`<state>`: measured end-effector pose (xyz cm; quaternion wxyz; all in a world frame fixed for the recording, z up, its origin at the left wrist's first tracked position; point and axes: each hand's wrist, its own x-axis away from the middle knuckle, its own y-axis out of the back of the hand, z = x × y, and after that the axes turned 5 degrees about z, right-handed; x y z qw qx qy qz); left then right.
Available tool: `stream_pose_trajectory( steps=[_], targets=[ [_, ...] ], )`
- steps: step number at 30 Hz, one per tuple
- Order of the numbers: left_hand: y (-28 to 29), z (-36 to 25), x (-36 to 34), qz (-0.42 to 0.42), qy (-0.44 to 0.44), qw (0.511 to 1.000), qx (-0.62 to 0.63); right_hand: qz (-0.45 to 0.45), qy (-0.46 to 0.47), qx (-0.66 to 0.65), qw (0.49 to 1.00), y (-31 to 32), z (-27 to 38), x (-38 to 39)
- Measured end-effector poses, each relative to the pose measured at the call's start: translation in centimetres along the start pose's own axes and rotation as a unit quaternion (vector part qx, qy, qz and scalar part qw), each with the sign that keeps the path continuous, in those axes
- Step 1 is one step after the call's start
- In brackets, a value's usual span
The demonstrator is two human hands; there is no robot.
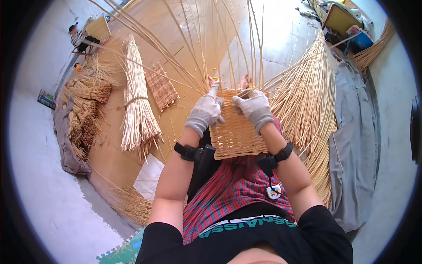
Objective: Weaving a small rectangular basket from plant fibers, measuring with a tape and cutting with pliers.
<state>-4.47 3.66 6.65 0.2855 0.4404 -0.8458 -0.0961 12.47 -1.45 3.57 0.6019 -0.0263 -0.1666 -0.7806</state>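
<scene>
A woven wicker panel of pale rods stands over my lap, with long unwoven stakes fanning away from its far edge. My left hand, in a grey knitted glove, closes on the panel's left edge near the top row. At the upper right, my right hand, gloved the same way, has thumb and fingers pinched on a rod at the weaving edge. The fingertips partly hide that rod. Bare toes show just beyond the panel, and a small yellow thing lies by my left fingers.
To the left are a tied rod bundle, a finished woven mat and darker bundles. A big heap of rods spreads at my right beside grey cloth. A person sits far left; a blue container stands far right.
</scene>
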Motion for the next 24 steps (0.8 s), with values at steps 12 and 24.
stream_pose_trajectory(
  steps=[12,24],
  targets=[
    [-1.6,-1.3,0.7,-0.034,0.021,0.999,-0.035,-0.008,0.095,0.464,0.881,-0.3,3.9,-4.5],
    [-2.5,1.5,-0.6,-0.098,-0.048,0.984,-0.141,0.188,0.036,0.484,0.854,-1.2,7.1,-5.4]
  ],
)
